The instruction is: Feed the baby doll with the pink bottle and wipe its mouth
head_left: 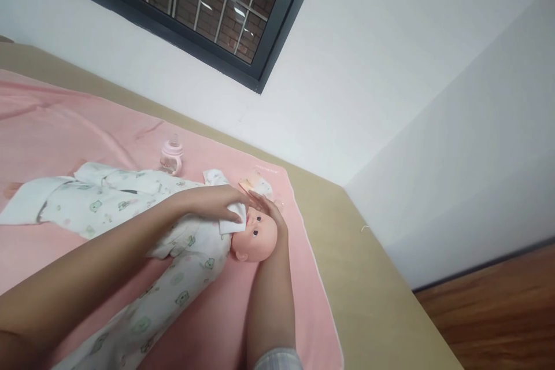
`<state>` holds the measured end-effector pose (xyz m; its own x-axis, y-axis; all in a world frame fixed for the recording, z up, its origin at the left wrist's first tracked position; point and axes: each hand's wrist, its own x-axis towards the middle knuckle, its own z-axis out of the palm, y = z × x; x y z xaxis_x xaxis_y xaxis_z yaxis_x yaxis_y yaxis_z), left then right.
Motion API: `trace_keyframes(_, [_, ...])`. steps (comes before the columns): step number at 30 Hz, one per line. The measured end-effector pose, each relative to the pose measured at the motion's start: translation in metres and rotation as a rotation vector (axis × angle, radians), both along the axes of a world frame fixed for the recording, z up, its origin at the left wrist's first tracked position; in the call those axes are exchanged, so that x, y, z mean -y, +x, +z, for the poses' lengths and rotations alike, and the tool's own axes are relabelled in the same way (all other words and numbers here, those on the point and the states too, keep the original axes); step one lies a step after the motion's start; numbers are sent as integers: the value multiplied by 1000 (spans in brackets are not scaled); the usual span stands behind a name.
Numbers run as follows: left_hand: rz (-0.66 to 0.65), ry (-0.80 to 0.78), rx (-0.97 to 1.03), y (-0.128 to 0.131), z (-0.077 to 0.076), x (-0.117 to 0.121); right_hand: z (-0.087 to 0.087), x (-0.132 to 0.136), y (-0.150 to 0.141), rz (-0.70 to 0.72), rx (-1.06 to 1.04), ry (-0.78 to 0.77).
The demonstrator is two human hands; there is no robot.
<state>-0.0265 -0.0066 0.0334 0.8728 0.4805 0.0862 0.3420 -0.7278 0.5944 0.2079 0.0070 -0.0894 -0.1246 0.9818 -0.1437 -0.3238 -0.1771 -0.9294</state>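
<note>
A baby doll [265, 238] lies on its back, dressed in a white patterned outfit [104, 202]. My left hand [217, 202] reaches across its chest from the left and pinches a folded white cloth [232, 225] against the doll's mouth and chin. My right hand [272, 209] rests along the far side of the doll's head, fingers stretched out and slightly bent, palm near the crown. Just beyond those fingers is a small pale cloth with orange parts [255, 183]. Part of the doll's lower face is hidden by the cloth and my left hand.
Under the doll a pink sheet [243, 312] covers much of a tan surface [359, 277]. A pink baby bottle with a handle [172, 156] stands beyond the doll's body. White walls [411, 40] and a dark-framed barred window [255, 72] border the far side.
</note>
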Motion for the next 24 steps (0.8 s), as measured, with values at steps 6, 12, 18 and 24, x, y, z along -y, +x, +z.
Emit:
trace_keyframes(6, [29,37,-7,5,-5,2,3,3,-3,-7,31,-7])
trace_keyframes(12, [46,77,-14,8,-6,5,3,-1,-1,3,51,10])
trace_keyframes(18, [87,97,-1,8,-4,4,-3,-3,-3,-26,54,30])
trace_keyframes(24, [99,121,1,7,-3,4,-1,-5,-2,-26,57,9])
